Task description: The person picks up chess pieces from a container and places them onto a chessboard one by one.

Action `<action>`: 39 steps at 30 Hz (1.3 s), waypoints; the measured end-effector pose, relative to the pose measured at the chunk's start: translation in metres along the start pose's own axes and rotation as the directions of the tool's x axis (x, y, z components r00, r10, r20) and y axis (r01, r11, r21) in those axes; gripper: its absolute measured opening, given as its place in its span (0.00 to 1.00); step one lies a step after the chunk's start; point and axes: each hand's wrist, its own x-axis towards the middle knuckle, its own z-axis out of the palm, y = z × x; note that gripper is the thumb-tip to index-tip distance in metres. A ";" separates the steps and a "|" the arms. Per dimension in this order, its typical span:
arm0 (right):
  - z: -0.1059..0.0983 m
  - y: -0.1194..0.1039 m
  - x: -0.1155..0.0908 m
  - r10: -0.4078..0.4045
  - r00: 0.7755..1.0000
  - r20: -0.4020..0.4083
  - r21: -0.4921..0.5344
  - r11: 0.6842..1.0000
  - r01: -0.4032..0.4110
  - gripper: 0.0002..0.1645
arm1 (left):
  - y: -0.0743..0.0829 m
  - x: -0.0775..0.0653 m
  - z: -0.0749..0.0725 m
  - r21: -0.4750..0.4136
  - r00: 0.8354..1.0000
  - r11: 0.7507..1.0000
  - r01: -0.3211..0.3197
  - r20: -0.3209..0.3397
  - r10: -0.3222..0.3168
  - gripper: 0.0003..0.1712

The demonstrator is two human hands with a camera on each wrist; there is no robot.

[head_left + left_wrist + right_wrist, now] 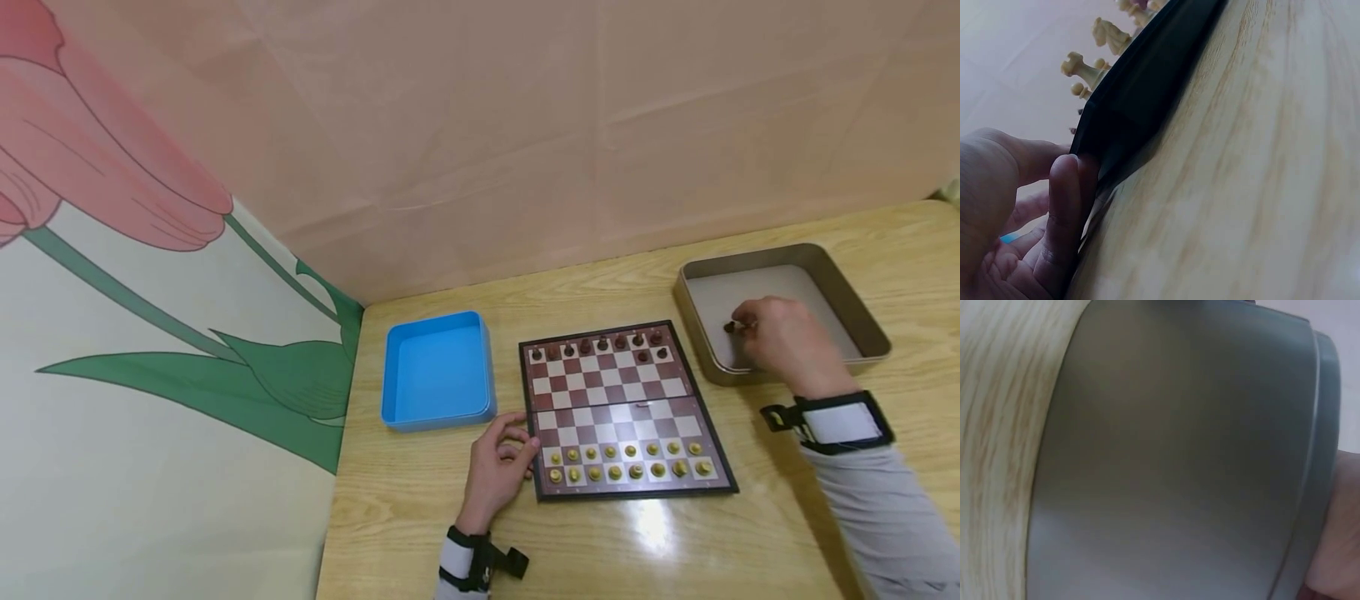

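A chessboard point(600, 408) lies open on the table, with two rows of gold chess pieces point(636, 472) along its near side. Dark chess pieces point(602, 343) fill the far row, and a couple more stand in front at the right. At the board's left edge, my left hand point(498, 467) holds the rim between thumb and fingers; the left wrist view shows this grip on the black side point(1129, 94). Inside the grey-brown tin point(693, 333), my right hand point(787, 337) pinches a small dark chess piece point(730, 327). The tin's wall hides those fingertips in the right wrist view.
A blue square tray point(435, 375) sits left of the board. The wooden table point(405, 517) meets a pinkish cloth backdrop point(487, 167) at the back and a flower-printed sheet point(225, 450) at the left.
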 end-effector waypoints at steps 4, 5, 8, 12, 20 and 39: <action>-0.001 0.002 0.000 0.033 0.999 0.024 0.013 0.999 -0.033 0.18 | -0.001 0.001 0.001 -0.002 1.000 1.000 -0.007 -0.004 0.007 0.24; -0.001 0.003 0.000 0.042 0.999 0.030 0.017 0.999 -0.042 0.18 | -0.002 0.001 0.001 -0.003 1.000 1.000 -0.008 -0.006 0.008 0.24; -0.002 0.005 0.000 0.059 0.998 0.032 0.024 0.998 -0.059 0.18 | -0.002 0.001 0.001 -0.005 1.000 1.000 -0.009 -0.007 0.009 0.24; -0.003 0.006 -0.001 0.061 0.998 0.015 0.017 0.998 -0.062 0.16 | -0.001 0.001 0.000 0.000 1.000 1.000 -0.006 -0.008 0.006 0.23; -0.004 0.005 -0.002 0.049 0.999 -0.007 -0.012 0.999 -0.049 0.09 | 0.000 0.001 0.000 0.002 1.000 1.000 -0.003 -0.002 0.003 0.24; -0.030 -0.056 -0.007 -0.176 0.950 -0.257 -0.010 0.984 0.179 0.08 | -0.001 -0.001 0.000 0.005 1.000 1.000 0.009 -0.002 -0.009 0.24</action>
